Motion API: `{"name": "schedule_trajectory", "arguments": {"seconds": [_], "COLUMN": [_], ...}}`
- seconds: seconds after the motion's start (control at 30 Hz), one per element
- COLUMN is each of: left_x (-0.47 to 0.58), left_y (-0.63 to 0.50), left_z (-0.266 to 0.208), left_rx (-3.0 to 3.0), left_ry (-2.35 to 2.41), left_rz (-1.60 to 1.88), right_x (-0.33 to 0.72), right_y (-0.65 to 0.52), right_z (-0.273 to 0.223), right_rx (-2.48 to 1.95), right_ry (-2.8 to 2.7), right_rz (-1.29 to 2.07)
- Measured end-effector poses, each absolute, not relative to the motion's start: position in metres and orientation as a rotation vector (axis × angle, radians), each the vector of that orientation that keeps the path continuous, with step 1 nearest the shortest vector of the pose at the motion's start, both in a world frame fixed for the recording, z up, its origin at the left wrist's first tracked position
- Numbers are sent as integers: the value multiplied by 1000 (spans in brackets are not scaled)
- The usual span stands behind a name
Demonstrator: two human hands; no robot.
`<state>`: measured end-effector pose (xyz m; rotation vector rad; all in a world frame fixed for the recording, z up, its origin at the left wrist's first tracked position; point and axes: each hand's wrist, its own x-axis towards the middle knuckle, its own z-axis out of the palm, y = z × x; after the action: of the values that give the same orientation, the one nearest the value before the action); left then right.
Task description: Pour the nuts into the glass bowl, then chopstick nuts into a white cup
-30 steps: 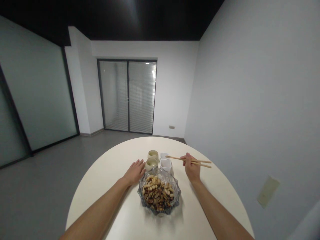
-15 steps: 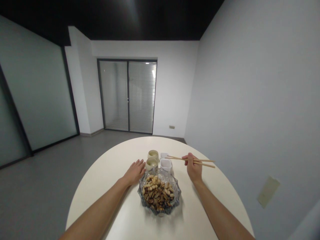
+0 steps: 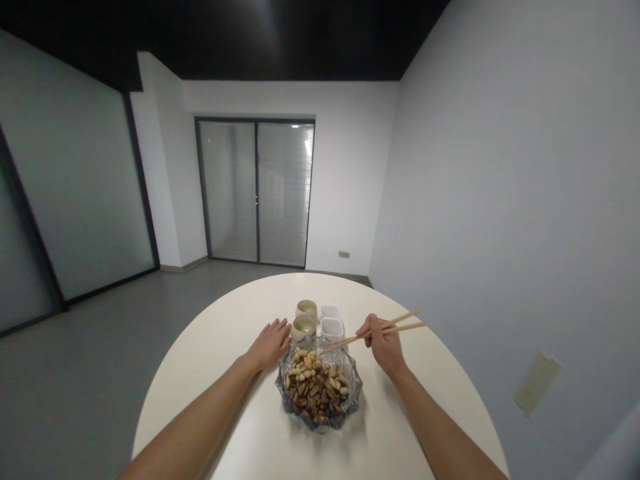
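Observation:
My right hand [image 3: 383, 341] grips a pair of wooden chopsticks [image 3: 400, 324], their tips over the far part of a clear glass bowl [image 3: 354, 390]. Pale peanuts in the shell [image 3: 306, 364] and brown, striped nuts or seeds [image 3: 315, 395] fill the bowl. Whether the tips touch anything in it, I cannot tell. Flat on the table, fingers spread, my left hand [image 3: 270, 343] rests left of the bowl, close to the nearer of two pale green cups [image 3: 303, 327]. The farther green cup [image 3: 307, 308] stands behind it. Beside them are two white square cups, one near [image 3: 332, 329], one far [image 3: 330, 311].
Everything stands on a round cream table [image 3: 215, 333]. A white wall [image 3: 500, 200] runs close along the right side. Beyond the table are grey floor [image 3: 100, 360] and glass doors with blinds [image 3: 283, 193].
My right hand has come a little nearer and the chopsticks have swung, their tips moving from above the white cups to over the bowl's far part. My left hand stays put.

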<state>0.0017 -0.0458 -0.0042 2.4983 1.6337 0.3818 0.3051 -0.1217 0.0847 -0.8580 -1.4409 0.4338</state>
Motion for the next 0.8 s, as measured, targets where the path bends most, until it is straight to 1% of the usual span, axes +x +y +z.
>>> {"name": "schedule_trajectory", "arguments": {"seconds": [0.43, 0.8], "left_x": [3, 3], "left_y": [-49, -49], "left_z": [0, 2], "left_rx": [2512, 2502], "left_ry": [1637, 1632], "left_rz": [371, 370], "right_x": [297, 297], "right_y": [-130, -129], "right_z": [86, 83], "right_rx": [-911, -938], "right_ry": [-1584, -1589], "right_rz": [586, 628]}}
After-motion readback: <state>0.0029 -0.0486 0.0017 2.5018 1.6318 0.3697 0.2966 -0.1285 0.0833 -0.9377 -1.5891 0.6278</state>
